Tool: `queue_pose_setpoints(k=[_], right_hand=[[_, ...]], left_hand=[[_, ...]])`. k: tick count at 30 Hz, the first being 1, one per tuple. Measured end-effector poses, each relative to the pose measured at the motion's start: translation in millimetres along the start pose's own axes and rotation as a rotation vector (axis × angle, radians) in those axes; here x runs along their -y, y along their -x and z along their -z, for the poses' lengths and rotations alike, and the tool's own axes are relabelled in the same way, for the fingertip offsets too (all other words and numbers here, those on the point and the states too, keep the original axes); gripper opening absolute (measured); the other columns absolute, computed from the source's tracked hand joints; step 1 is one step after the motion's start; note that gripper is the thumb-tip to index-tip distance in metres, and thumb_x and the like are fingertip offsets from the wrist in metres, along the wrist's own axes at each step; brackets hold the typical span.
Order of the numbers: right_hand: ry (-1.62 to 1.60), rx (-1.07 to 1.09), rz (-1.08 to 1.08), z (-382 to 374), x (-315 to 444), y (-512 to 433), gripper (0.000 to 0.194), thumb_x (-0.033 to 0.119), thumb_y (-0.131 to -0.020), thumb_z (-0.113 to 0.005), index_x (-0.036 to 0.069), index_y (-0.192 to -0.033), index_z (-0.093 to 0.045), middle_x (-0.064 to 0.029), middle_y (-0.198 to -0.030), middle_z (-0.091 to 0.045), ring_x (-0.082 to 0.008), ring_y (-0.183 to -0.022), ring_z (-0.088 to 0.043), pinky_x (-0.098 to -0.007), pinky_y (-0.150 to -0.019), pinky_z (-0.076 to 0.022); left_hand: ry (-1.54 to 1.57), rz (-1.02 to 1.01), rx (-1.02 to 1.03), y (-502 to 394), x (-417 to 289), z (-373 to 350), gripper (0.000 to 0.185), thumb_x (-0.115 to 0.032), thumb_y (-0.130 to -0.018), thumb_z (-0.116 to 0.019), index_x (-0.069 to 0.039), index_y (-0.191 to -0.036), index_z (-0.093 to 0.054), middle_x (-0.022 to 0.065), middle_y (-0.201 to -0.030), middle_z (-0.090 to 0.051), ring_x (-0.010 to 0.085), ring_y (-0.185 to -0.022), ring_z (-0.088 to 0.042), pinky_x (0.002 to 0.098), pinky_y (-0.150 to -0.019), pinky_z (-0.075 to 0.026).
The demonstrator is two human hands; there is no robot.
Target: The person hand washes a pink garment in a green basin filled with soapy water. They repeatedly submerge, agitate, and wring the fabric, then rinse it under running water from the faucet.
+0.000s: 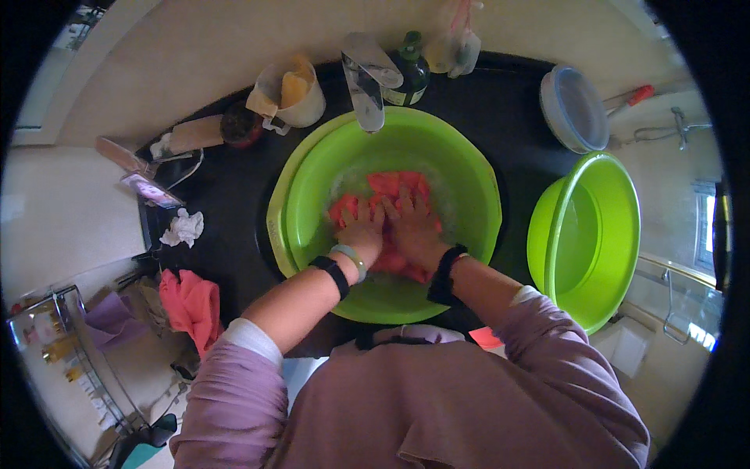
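A coral-red cloth [400,265] lies wet and bunched in a green plastic basin [463,176], with sudsy water around it. My left hand [362,231] presses palm down on the left part of the cloth, fingers spread and slightly bent. Beside it, my right hand [415,228] rests flat on the cloth with its fingers apart. The thumbs nearly meet between them. Both palms and the cloth underneath are hidden. A metal faucet [366,88] reaches over the basin's far rim.
On the dark countertop [228,223] stand a mug [302,102], a green pump bottle [413,70] and a propped phone [152,190]. Crumpled tissue [183,227] lies at left, above a hanging coral cloth [190,305]. A second green basin [586,240] tilts at right, near a round container [574,111].
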State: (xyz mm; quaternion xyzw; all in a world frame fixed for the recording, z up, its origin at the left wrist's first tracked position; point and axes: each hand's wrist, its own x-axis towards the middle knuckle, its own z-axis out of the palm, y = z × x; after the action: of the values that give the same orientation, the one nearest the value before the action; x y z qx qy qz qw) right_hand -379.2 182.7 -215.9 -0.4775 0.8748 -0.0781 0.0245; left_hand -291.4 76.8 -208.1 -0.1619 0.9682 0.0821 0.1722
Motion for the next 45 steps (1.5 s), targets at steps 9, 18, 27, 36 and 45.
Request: queue_pose_setpoints(k=[9, 18, 27, 36, 45], right_hand=[[-0.141, 0.312, -0.092, -28.7, -16.2, -85.3, 0.032, 0.023, -0.087, -0.048, 0.006, -0.114, -0.053, -0.0173, -0.127, -0.049, -0.0309, -0.097, -0.061, -0.0435, -0.077, -0.0522], [-0.51, -0.234, -0.271, -13.6, -37.5, -67.4, 0.039, 0.026, -0.083, -0.058, 0.005, -0.115, -0.053, -0.0223, -0.108, -0.057, -0.0386, -0.097, -0.058, -0.0452, -0.086, -0.0474], [-1.0, 0.149, -0.316, -14.7, -18.8, -69.7, 0.03, 0.019, -0.085, -0.053, 0.004, -0.11, -0.059, -0.0181, -0.1, -0.065, -0.0292, -0.091, -0.062, -0.0364, -0.083, -0.0479], [-1.376, 0.013, -0.304, 65.8, -17.7, -61.0, 0.023, 0.02, -0.086, -0.055, 0.001, -0.097, -0.063, -0.0093, -0.087, -0.065, -0.0162, -0.081, -0.059, -0.0306, -0.074, -0.0475], [-1.964, 0.042, -0.541, 106.2, -20.5, -46.0, 0.022, 0.022, -0.09, -0.051, 0.006, -0.103, -0.058, -0.0056, -0.1, -0.055, -0.0145, -0.091, -0.055, -0.0296, -0.076, -0.0465]], left_hand=[[0.343, 0.238, 0.098, -82.2, 27.3, -14.9, 0.033, -0.016, -0.087, -0.043, -0.005, -0.116, -0.054, 0.0211, -0.101, -0.062, 0.0365, -0.091, -0.062, 0.0432, -0.075, -0.051], [0.521, 0.066, 0.113, -53.4, 51.4, -24.2, 0.034, -0.015, -0.086, -0.043, -0.001, -0.115, -0.055, 0.0234, -0.106, -0.061, 0.04, -0.098, -0.058, 0.0449, -0.086, -0.047], [1.517, 0.183, -0.093, -73.9, 59.5, 3.7, 0.061, -0.046, -0.094, -0.042, 0.003, -0.131, -0.043, 0.0187, -0.136, -0.044, 0.0266, -0.127, -0.04, 0.0347, -0.105, -0.03], [1.274, 0.043, -0.022, -53.1, 59.5, 5.6, 0.037, -0.029, -0.091, -0.052, -0.001, -0.114, -0.059, 0.0179, -0.106, -0.064, 0.0284, -0.099, -0.061, 0.0347, -0.088, -0.045], [0.722, -0.008, -0.184, 8.2, 31.7, 68.5, 0.033, -0.026, -0.086, -0.058, -0.003, -0.108, -0.062, 0.018, -0.102, -0.064, 0.0264, -0.101, -0.059, 0.0345, -0.086, -0.045]])
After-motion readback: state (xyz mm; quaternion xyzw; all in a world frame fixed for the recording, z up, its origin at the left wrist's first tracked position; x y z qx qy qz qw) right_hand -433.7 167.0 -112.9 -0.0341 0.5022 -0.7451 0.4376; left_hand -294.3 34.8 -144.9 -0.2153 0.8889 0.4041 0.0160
